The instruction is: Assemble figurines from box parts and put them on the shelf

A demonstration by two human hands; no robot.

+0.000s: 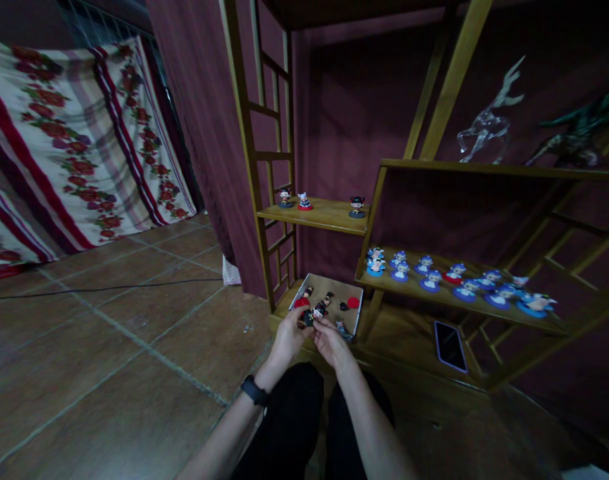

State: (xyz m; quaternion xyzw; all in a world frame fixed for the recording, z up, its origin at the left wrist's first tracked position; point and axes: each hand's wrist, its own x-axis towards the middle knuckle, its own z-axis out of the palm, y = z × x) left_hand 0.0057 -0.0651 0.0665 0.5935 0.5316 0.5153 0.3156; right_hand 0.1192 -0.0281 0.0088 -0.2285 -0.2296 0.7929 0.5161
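Note:
Between my two hands is a small black-haired figurine with a dark base. The fingers of my left hand are closed on its base side, at the left. My right hand pinches it from the right, its fingertips partly hidden. Just behind them lies a shallow cardboard box on the lowest shelf board, with several loose figurines and red pieces inside. A red disc rests near the box's right side. My hands cover part of the box's front.
Three figurines stand on the upper left shelf. Several blue and purple figurines fill the middle right shelf. A phone lies on the lowest board. Higher up stands a clear deer ornament. A cable crosses the tiled floor.

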